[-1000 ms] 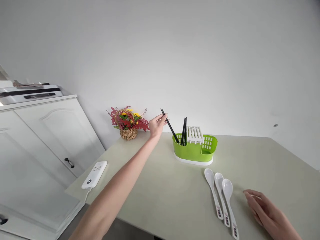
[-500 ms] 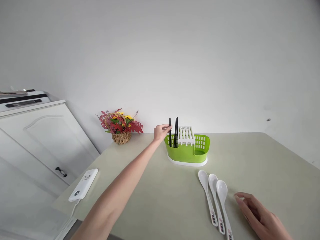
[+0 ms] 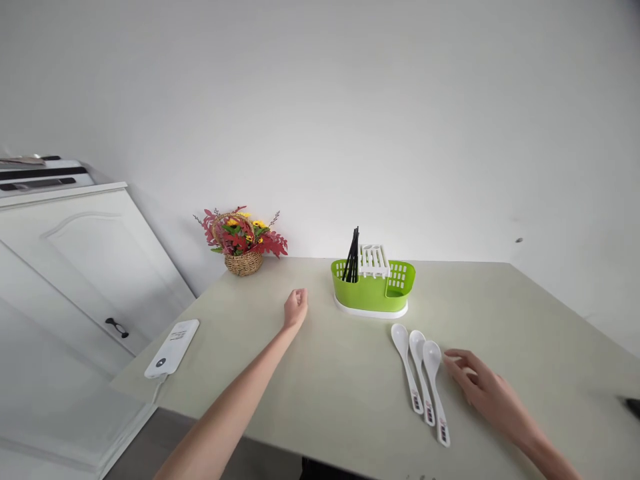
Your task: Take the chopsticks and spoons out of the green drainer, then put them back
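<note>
My left hand (image 3: 296, 308) is above the table to the left of the green cutlery basket (image 3: 371, 295), its fingers curled in with nothing visible in them. Several black chopsticks (image 3: 353, 257) stand in the basket's left compartment, leaning together to the right. A white slotted rack (image 3: 373, 260) covers the middle of the basket. Three white spoons lie side by side in front of it: the left spoon (image 3: 401, 339), the middle spoon (image 3: 417, 347) and the right spoon (image 3: 432, 357). Beside the right spoon rests my right hand (image 3: 483, 387), loosely bent, fingers apart and holding nothing.
A wicker basket of red and yellow flowers (image 3: 243, 263) stands by the wall at the back left. On the table's left edge lies a white power bank (image 3: 173, 348) with a cable. A white cabinet (image 3: 90, 267) adjoins the left side. A dark object (image 3: 634, 405) shows at the right edge.
My left hand has let go of the black chopsticks and moved back, down and left from the basket. The chopsticks now lean together. My right hand stays near the spoons; the view has shifted slightly.
</note>
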The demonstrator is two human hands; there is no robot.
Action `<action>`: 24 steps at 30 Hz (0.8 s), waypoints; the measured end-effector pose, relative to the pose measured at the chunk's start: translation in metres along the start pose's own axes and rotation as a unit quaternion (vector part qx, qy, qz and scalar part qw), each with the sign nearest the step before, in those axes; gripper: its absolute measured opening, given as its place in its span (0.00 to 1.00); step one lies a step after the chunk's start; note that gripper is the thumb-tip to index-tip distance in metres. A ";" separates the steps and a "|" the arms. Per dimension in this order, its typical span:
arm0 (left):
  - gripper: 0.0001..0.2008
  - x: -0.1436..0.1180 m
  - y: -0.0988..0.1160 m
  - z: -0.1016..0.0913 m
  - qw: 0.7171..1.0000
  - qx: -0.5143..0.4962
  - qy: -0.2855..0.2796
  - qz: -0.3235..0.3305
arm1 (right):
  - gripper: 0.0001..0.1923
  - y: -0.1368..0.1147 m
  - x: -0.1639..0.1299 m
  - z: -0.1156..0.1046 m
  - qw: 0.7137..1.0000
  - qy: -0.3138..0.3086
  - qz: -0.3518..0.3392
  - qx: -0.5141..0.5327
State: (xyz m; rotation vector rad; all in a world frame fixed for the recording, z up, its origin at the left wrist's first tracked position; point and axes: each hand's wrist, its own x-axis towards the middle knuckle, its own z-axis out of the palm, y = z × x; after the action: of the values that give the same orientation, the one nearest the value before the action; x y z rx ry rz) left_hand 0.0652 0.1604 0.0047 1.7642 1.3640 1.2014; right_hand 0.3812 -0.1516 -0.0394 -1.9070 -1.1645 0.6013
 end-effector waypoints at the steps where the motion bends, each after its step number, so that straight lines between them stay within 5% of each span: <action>1: 0.19 -0.010 -0.007 -0.008 1.000 0.000 -0.006 0.002 | 0.27 -0.004 0.006 -0.001 1.000 -0.011 0.003 -0.001; 11: 0.24 -0.083 -0.013 -0.061 0.994 -0.027 -0.099 0.034 | 0.21 -0.028 0.037 -0.004 0.996 -0.075 0.037 -0.033; 17: 0.21 -0.097 -0.014 -0.071 0.992 -0.042 -0.114 0.040 | 0.25 -0.039 0.034 -0.039 0.997 -0.072 0.024 -0.030; 20: 0.19 -0.099 -0.014 -0.071 0.991 -0.038 -0.120 0.052 | 0.29 -0.068 0.040 -0.062 0.999 -0.030 -0.007 -0.024; 24: 0.19 -0.101 -0.013 -0.072 0.991 -0.032 -0.117 0.056 | 0.30 -0.148 0.042 -0.075 0.991 0.083 -0.101 -0.039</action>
State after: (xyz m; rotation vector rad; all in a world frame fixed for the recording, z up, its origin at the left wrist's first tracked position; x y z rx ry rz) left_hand -0.0122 0.0633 -0.0061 1.8896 1.0931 1.0435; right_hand 0.3807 -0.1066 0.1257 -1.8365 -1.2685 0.2839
